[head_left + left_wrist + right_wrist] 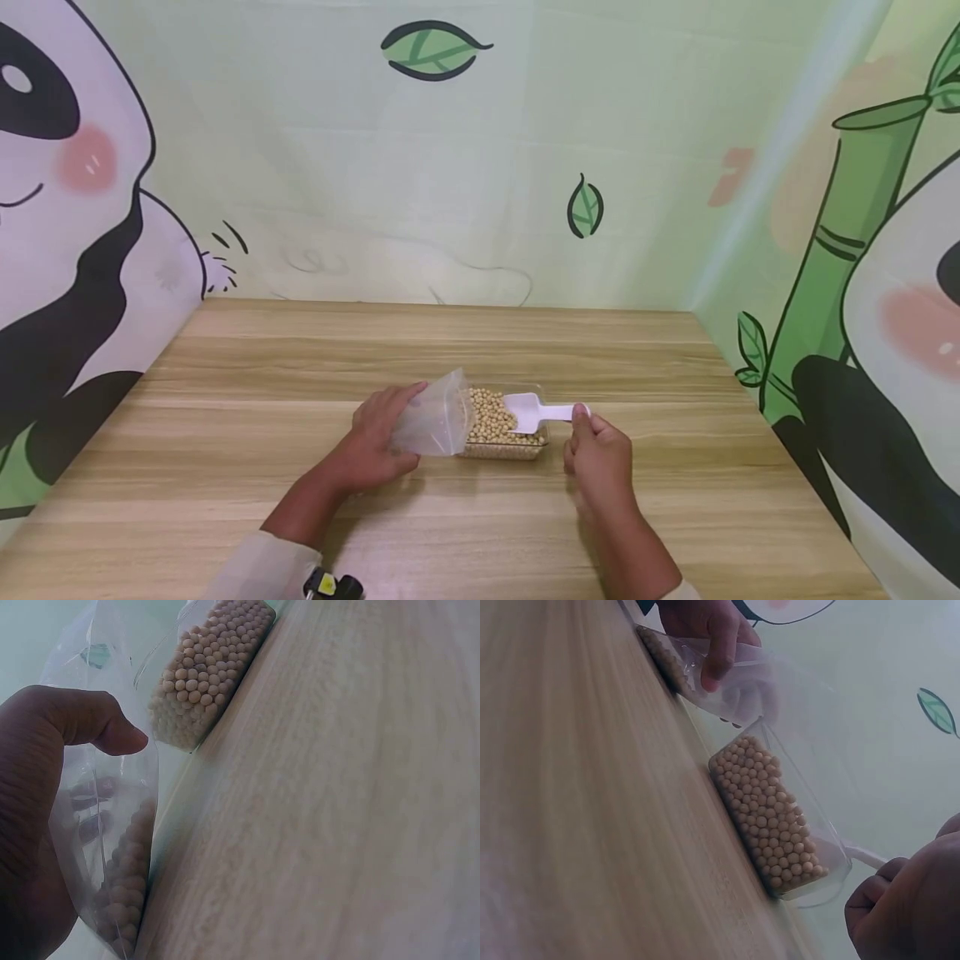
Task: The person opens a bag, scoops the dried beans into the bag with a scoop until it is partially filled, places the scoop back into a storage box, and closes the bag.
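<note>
1. Along its far side, the table (450, 342) ends in a straight edge against a pale green printed backdrop (300, 167); its left and right edges spread apart toward the near side.
2. At mid-table sits a clear container (501, 453), well apart from the far, left and right edges, with bare wood stretching out on both sides and toward the near side between the forearms.
3. Inside the container lie round, pale beans (489, 414), piled higher toward the left.
4. On the left, the left hand (380, 437) grips a clear plastic bag (433, 421) between thumb and fingers; more beans show in its lower part. The bag's mouth overlaps the container's left end in the head view, covering it; I cannot tell whether they touch.
5. On the right, the right hand (602, 462) pinches the handle of a white scoop (522, 412). Its blade rests among the beans, and the handle crosses the right rim.
6. Near left, a black device (333, 585) sits by the left sleeve (262, 567).
</note>
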{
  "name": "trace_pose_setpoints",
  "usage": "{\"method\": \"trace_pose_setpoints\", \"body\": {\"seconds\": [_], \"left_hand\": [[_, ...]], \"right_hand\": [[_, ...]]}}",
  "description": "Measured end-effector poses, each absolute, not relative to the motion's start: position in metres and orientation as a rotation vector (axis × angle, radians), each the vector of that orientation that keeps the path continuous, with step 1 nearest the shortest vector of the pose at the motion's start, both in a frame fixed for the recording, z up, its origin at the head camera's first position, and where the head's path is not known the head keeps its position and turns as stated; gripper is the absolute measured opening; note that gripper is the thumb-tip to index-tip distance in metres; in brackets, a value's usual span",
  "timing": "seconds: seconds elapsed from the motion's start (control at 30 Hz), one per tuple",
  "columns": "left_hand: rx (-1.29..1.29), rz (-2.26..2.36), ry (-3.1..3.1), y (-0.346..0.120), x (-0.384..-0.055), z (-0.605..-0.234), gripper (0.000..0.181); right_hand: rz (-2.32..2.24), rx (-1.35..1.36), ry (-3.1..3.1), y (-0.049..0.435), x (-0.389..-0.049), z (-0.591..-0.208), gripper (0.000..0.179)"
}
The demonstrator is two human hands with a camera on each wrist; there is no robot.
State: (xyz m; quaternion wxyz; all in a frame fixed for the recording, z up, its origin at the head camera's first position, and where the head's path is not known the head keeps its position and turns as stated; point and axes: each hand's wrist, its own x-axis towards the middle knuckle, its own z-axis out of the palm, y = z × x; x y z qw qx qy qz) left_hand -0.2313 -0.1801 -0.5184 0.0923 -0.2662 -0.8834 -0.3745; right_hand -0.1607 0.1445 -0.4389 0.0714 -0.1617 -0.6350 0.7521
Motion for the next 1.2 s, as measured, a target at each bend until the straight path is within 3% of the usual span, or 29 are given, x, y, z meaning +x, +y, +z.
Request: {"method": "trace_pose_setpoints", "body": {"seconds": [0.23,0.53,0.83,1.2], "left_hand": [[-0.825,-1.108,-2.559,-0.176,-0.222,-0.505,0.1],[-0.824,-1.095,-2.562,-0.177,-0.228,-0.516,0.1],[-0.835,-1.113,-2.549,-0.171,-0.209,-0.485,0.094],[-0.812,-1.11,-2.581,-0.176,-0.223,-0.506,0.099]], "right_hand": [[2.456,-0.547,-1.788,0.148,-0.163,-0.44,0.047],[2.683,-0.559,-1.602,0.153,-0.163,-0.444,0.043],[2.861,-0.561,-1.426,0.154,-0.164,-0.447,0.038],[2.938,-0.509,-1.366,0.155,-0.164,-0.45,0.042]]}}
